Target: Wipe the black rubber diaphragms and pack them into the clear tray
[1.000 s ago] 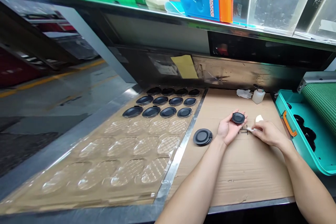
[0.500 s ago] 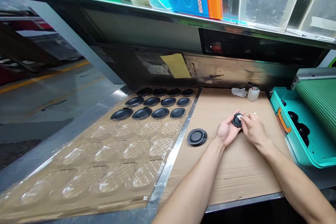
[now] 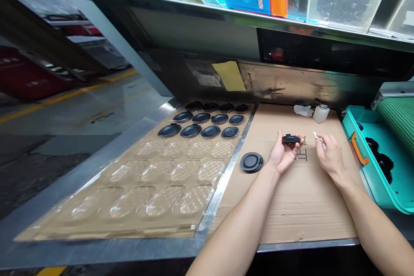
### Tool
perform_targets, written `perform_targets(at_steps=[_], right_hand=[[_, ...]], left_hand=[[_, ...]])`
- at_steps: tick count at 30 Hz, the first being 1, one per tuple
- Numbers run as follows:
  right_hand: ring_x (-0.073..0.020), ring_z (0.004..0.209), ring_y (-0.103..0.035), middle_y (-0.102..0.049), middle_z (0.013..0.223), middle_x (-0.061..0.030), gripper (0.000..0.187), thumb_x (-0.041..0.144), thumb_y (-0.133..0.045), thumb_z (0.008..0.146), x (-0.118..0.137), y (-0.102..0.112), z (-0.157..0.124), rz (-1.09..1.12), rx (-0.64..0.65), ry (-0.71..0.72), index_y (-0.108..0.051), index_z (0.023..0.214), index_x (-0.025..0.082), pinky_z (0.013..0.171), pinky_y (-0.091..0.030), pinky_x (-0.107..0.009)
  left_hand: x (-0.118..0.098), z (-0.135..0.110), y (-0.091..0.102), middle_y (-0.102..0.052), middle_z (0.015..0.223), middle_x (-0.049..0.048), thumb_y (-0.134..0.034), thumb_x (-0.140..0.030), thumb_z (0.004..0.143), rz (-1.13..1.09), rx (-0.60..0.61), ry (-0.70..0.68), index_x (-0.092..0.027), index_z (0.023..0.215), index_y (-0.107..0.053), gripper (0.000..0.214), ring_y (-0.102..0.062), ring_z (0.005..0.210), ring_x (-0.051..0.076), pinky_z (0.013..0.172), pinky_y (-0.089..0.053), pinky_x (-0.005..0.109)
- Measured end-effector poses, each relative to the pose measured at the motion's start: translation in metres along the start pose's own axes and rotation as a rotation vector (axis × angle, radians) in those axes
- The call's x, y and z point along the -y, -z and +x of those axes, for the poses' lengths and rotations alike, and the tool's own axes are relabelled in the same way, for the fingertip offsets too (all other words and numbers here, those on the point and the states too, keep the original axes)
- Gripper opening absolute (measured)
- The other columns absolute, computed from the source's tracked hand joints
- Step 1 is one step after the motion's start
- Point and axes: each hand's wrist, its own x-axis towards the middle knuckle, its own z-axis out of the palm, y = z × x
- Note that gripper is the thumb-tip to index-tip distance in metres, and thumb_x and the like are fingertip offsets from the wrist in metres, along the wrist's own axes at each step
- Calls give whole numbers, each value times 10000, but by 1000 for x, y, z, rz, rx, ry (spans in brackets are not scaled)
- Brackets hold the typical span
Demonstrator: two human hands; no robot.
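My left hand cups a black round disc, which is tilted so I see it almost edge-on. My right hand is a short way to the right of the disc and touches nothing else. Its fingertips pinch a small white wipe. Left of my left hand, a short stack of similar black discs lies on a brown cardboard sheet.
A clear plastic tray holds black discs in rows in its far pockets. A metal strip separates it from the cardboard. At the back stand a white bottle and crumpled plastic. At right, a teal bin holds black discs.
My right hand has moved off the disc, from on top of it to the right. My left hand has turned the disc from face-up to nearly edge-on. The view has shifted slightly.
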Motion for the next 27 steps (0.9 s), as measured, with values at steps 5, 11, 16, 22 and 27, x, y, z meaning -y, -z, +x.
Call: perform_targets(at_steps=[5,11,16,22,27], right_hand=[[-206,768,-632,-710,894,-77,304,381,-439,971,6,1,0,71,56,-139,-652,1064,185,710,-457,-311],[-215,801,-650,-729,973,-90,326,359,-395,976,10,2,0,96,110,-158,-625,1126,184,739,-468,-322],[-223,939,-657,-725,1029,-96,303,372,-473,983,14,1,-2,130,143,34,-698,1075,189,846,-486,-323],[-208,951,-669,-741,1034,-80,308,341,-476,1010,17,1,-5,120,181,95,-738,1109,212,876,-497,-311],[-199,895,-642,-707,960,-64,297,312,-457,1021,16,-2,-9,-86,202,153,-730,1105,229,798,-475,-292]], left_hand=[[-1,4,5,-722,952,201,-305,-602,1017,-5,-33,46,-32,1150,-650,679,-717,753,185,572,-588,216],[5,2,3,-723,906,187,-260,-568,1038,128,-32,38,-52,1103,-653,652,-720,732,200,576,-575,247],[22,0,5,-705,846,128,-370,-545,1025,393,89,-13,-154,1080,-629,471,-683,617,205,453,-446,238],[30,0,4,-652,750,80,-383,-558,1018,431,158,27,-148,923,-625,485,-610,546,153,427,-392,214],[39,-1,5,-593,591,55,-414,-610,987,607,117,-50,-143,756,-603,554,-527,449,118,388,-325,200]])
